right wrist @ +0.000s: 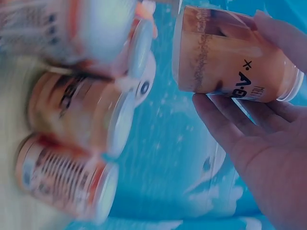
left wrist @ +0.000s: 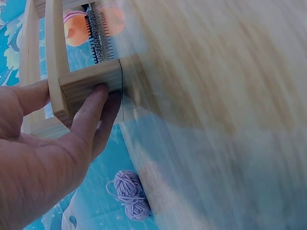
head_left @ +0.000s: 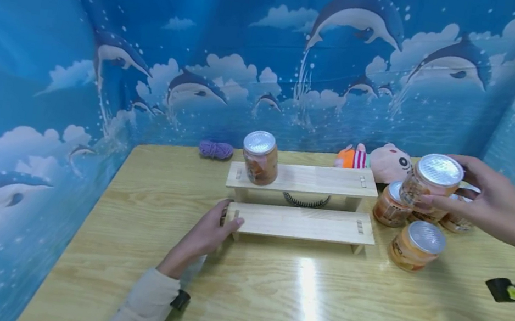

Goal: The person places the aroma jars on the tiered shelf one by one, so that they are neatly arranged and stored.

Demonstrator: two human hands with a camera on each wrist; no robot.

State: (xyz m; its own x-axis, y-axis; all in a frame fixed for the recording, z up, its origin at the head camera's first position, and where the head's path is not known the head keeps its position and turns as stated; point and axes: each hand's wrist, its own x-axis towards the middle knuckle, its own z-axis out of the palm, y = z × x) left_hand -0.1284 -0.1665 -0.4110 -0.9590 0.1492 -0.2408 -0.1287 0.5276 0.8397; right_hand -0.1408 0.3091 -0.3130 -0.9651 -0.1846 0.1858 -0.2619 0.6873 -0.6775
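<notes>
A two-step wooden rack (head_left: 300, 223) stands on the table, and my left hand (head_left: 212, 227) grips the left end of its lower step. In the left wrist view the fingers of that left hand (left wrist: 53, 148) press on the rack's end piece (left wrist: 91, 84). My right hand (head_left: 495, 204) holds an orange-labelled can (head_left: 426, 183) with a silver lid, raised above several similar cans. The same held can (right wrist: 225, 55) lies between thumb and fingers in the right wrist view. One can (head_left: 260, 158) stands upright at the left of the upper step.
Right of the rack, a nearer can (head_left: 417, 245) stands before several others, one being a can (head_left: 392, 205) partly covered. Behind lie a plush doll (head_left: 387, 163) and purple yarn (head_left: 216, 150). A dark brush-like object (head_left: 306, 202) shows beneath the upper step. Dolphin-printed sheets (head_left: 251, 71) enclose the table.
</notes>
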